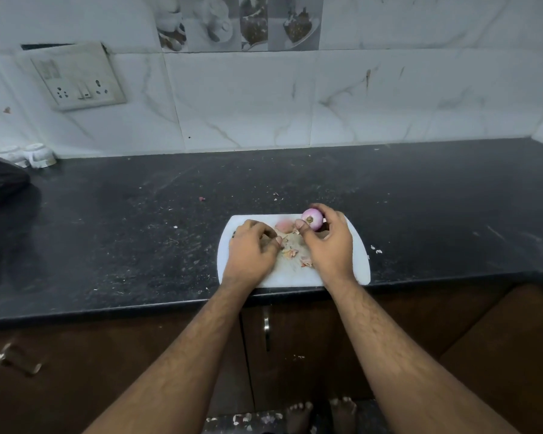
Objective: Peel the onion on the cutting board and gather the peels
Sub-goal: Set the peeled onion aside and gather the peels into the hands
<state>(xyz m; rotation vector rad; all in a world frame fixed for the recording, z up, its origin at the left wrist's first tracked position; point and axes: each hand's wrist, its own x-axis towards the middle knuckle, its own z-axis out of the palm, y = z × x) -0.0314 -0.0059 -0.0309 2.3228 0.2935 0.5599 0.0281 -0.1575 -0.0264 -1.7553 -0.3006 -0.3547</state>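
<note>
— Where is the onion?

— One small, round, pale purple peeled onion (312, 219) sits in the right hand (329, 242), raised at the far right part of the white plastic cutting board (298, 277). The thumb presses its near left side, the fingers curl over the top and far side, and its brown root end faces the camera.

— And the other hand?

— The left hand (251, 249) lies knuckles up on the left part of the board, fingers curled under and thumb tip against the forefinger. I cannot tell whether it pinches a peel; its fingertips are hidden.

— How many peels?

— Thin pinkish-brown onion peels (290, 252) lie on the board between the two hands: one larger piece beside the onion, and three or four small scraps nearer the front edge. An exact count is not possible.

— What does the board rest on?

— A black speckled stone counter (138, 230), at its front edge, with one white ceramic cup (40, 155) far off at the left by the tiled wall
</note>
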